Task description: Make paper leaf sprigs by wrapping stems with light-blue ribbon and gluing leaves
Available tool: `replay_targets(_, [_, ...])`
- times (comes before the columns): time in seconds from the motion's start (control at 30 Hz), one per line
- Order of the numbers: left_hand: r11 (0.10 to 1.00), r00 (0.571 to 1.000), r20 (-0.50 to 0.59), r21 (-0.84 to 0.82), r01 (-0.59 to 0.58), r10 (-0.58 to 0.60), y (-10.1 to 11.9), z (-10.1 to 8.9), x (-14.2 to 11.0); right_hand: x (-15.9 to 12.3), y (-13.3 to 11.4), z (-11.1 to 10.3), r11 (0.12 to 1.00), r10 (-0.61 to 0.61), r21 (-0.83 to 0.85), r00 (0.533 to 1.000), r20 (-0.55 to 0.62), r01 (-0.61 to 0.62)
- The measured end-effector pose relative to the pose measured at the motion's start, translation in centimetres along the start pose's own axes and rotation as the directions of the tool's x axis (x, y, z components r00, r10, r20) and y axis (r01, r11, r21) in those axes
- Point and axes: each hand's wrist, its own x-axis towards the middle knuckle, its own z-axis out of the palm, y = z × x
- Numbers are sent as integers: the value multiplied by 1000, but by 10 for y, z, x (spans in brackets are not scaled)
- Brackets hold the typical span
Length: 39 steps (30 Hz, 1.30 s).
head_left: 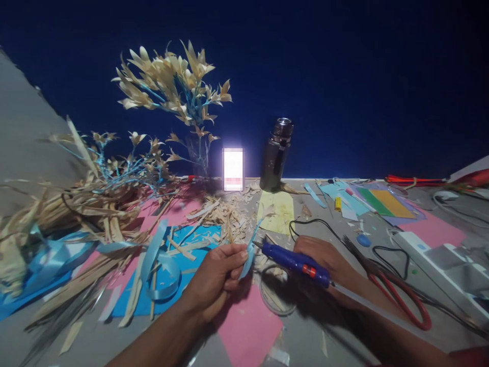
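My left hand (219,270) pinches a light blue ribbon strip (248,257) between thumb and fingers, and a thin stem or strip rises from the pinch. Wrapped round a blue hot glue gun (284,257) is my right hand (321,255). The gun's dark nozzle points left and lies close to the ribbon; whether they touch I cannot tell. A long translucent glue stick (376,308) sticks out of the gun's back end. Right of my right hand lie red-handled scissors (418,308). A curled blue ribbon (164,293) rests left of my left hand.
Dried corn husks (87,204) pile up at left, below husk flowers with blue stems (168,76). A dark flask (275,160) and a bright glowing panel (233,168) stand at the back. A white power strip (431,270) with cables lies at right. Pink paper (252,323) lies in front.
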Motion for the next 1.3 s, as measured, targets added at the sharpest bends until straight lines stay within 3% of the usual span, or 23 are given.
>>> replay_targets(0.57, [1000,1000,-9,14,1,-1,-1,1,-1,-1,-1,1,999,35,-5,999,35,-35])
replay_targets(0.7, [1000,1000,-14,7,-10,10,-1,2,-1,-5,8,1,997,41,-73,998,51,-38])
replay_targets(0.83, [999,998,-53,27,-24,25,0,3,-2,-10,27,-1,952,168,-265,985,45,-150])
replay_targets(0.97, [995,993,-99,87,-56,65,-1,6,-5,-13,45,-3,801,390,-504,920,31,-323])
replay_targets(1.03, [992,992,-105,113,-56,68,-1,9,-7,-16,49,-5,781,415,-527,909,37,-335])
replay_targets(1.1, [990,993,-100,133,-47,61,-1,11,-8,-18,47,-9,820,373,-477,927,29,-315])
replay_targets(1.17, [988,994,-95,150,-47,62,-2,12,-10,-19,38,-10,881,328,-340,943,-63,-329])
replay_targets(1.23, [985,994,-91,164,-46,62,-3,12,-10,-16,23,-5,914,392,-38,904,-173,-404])
replay_targets(1.27, [984,994,-88,171,-43,58,-4,12,-10,-14,13,1,876,474,188,864,-169,-444])
replay_targets(1.3, [983,995,-84,182,-40,56,-5,11,-10,-11,4,7,766,563,438,819,-106,-470])
